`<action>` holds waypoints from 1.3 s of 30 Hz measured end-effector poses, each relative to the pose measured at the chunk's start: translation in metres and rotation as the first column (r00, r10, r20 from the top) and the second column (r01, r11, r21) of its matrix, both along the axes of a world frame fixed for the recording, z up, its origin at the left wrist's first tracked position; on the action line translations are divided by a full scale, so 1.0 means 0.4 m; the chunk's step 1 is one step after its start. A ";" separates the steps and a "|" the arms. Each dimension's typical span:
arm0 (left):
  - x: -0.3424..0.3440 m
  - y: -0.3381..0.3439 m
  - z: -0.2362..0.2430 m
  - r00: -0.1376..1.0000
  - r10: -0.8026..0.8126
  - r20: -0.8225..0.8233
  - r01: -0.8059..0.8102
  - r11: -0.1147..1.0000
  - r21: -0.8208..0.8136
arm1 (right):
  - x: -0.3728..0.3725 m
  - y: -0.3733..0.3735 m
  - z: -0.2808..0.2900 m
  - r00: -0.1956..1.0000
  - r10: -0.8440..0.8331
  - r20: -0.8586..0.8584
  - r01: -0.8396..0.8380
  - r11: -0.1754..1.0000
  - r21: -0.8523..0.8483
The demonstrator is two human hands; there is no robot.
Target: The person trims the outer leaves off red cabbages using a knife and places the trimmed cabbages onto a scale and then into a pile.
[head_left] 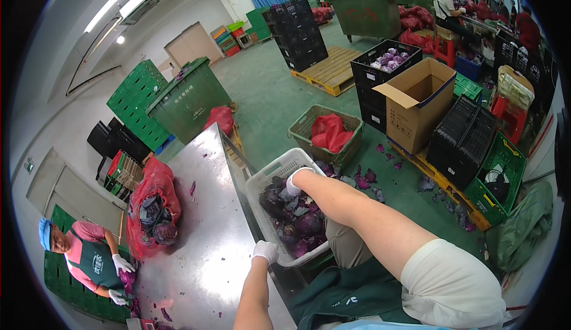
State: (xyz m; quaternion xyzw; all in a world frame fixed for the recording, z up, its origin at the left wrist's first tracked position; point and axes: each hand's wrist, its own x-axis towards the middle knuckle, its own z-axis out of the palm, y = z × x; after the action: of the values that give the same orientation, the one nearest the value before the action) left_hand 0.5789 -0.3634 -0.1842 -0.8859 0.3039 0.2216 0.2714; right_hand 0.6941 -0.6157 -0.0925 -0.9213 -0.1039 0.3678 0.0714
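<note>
A white plastic basket [254, 188] stands against the long side of the steel table [208, 211]. Inside lie purple cabbages [309, 224] and loose cabbage leaves. My right hand [295, 181], in a white glove, reaches into its far end; the fingertips are hidden against the leaves. My left hand [266, 251], gloved too, is curled closed at the near left rim, beside the table edge. What its fingers hold, if anything, is hidden. On the table sits a red mesh sack [156, 190] with dark cabbages showing at its opening.
A person [95, 258] in a blue cap handles purple leaves across the table. Beyond my basket are a green basket [297, 130] with a red bag, an open cardboard box [410, 116] and black crates [461, 139] on a pallet. Leaves litter the floor; green bins [190, 101] stand behind.
</note>
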 end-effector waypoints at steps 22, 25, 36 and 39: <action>0.005 -0.013 -0.008 1.000 -0.031 -0.001 0.031 0.999 -0.006 | 0.074 -0.014 -0.128 0.999 0.036 -0.009 -0.035 0.999 0.016; 0.000 -0.010 -0.008 1.000 -0.026 -0.001 0.026 1.000 0.001 | 0.075 -0.010 -0.124 0.998 0.054 -0.040 -0.053 0.999 0.009; -0.011 0.003 0.000 0.999 -0.032 0.026 0.035 0.995 -0.092 | 0.026 0.006 -0.063 1.000 0.024 0.001 -0.024 0.999 0.045; -0.055 0.068 0.020 0.998 0.037 0.046 -0.033 0.995 -0.090 | -0.055 0.059 0.035 0.990 0.111 0.091 -0.115 0.993 0.040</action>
State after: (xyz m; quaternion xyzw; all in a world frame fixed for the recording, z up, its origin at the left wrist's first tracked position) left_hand 0.5570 -0.3361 -0.1763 -0.9074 0.2915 0.1912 0.2347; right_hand 0.6721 -0.5923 -0.0785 -0.9274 -0.1675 0.3278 0.0666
